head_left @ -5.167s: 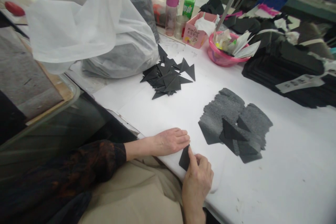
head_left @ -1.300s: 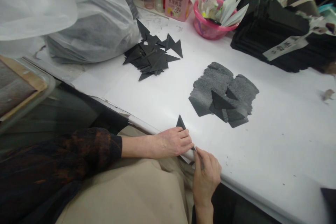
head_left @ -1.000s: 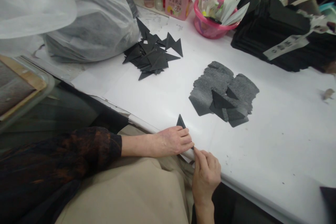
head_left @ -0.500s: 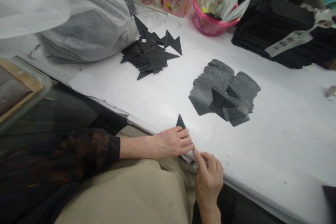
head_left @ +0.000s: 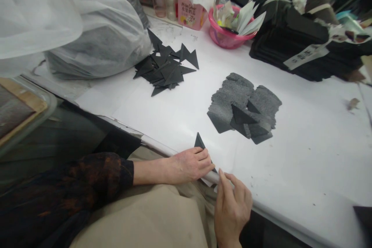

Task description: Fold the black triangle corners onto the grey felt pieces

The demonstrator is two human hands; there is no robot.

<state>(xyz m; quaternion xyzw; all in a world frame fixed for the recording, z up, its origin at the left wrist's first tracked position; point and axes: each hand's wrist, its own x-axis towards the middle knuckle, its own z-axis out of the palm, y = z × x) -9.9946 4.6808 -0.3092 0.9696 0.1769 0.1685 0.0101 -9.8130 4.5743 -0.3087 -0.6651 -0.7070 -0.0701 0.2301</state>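
At the table's near edge, a black folded triangle (head_left: pixel 198 142) lies under my left hand (head_left: pixel 190 164). The left fingers are bent together and press down on it, so only its upper tip and a thin lower corner show. My right hand (head_left: pixel 233 201) is just past that lower corner, thumb and index finger brought together and the others curled. Whatever sits between those fingertips, if anything, is too small to see. Farther up the table are overlapping grey-black pieces (head_left: pixel 232 93) with two or more dark triangles (head_left: pixel 242 115) on top.
A heap of black triangles (head_left: pixel 165 70) lies at the back left beside a whitish plastic bag (head_left: pixel 99 42). Behind stand a pink box (head_left: pixel 190 11), a pink basket (head_left: pixel 229 40) of papers, and a tied black stack (head_left: pixel 279 56). A wood-edged tray (head_left: pixel 35 104) is at the far left.
The right fingertips have drawn slightly away from the triangle's lower corner, baring it. My left hand stays pressed on the piece. The camera view has shifted a little.
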